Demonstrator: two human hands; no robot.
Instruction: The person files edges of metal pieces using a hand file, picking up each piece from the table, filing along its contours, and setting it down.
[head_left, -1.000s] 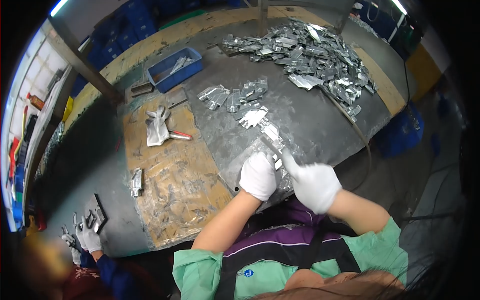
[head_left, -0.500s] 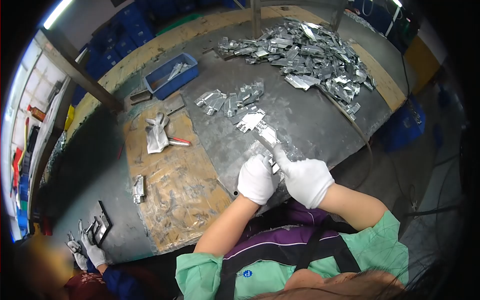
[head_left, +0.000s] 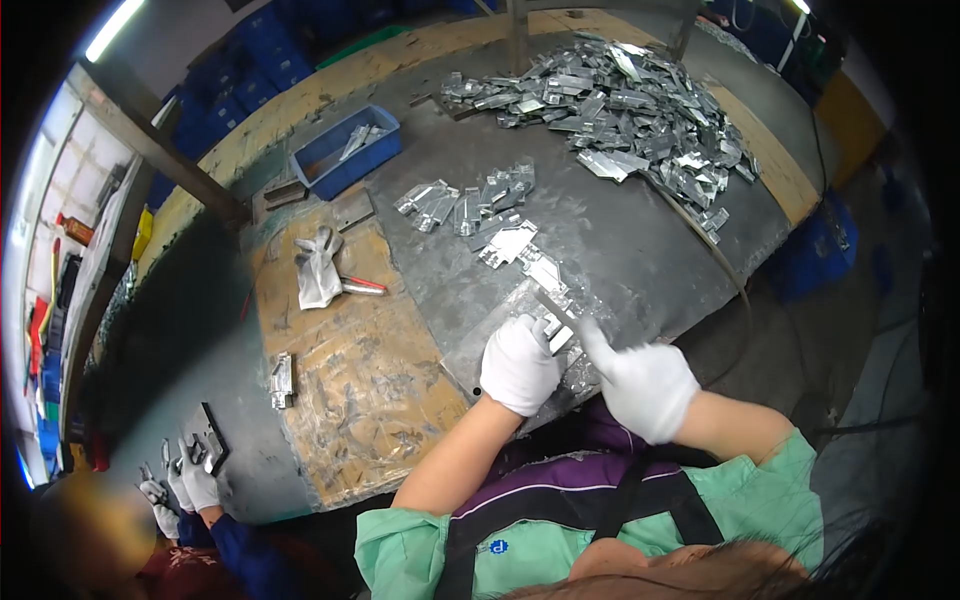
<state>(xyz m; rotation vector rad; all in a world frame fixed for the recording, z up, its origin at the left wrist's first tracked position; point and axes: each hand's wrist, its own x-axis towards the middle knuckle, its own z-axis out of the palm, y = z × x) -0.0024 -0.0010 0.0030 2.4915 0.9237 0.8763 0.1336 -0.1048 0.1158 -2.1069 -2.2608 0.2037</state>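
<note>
Metal part (head_left: 559, 337): silvery, bright-faced, stepped along its edge, located at the near edge of the workbench (head_left: 640, 255); its lower portion is hidden by the left hand (head_left: 520, 366). Left hand, white-gloved, is closed around the part, knuckles up. Right hand (head_left: 648, 392), gloved and slightly blurred, grips a flat dark tool (head_left: 557, 310), forefinger extended toward it; the tool lies slantwise across the part. Just beyond are bright metal pieces (head_left: 510, 243), with a loose cluster (head_left: 467, 205) farther out. A large heap (head_left: 640, 110) occupies the far right. To the left: a blue bin (head_left: 347, 152), an empty glove (head_left: 318, 268), red-handled pliers (head_left: 363, 287), and a co-worker's gloved hands (head_left: 200, 484).
</note>
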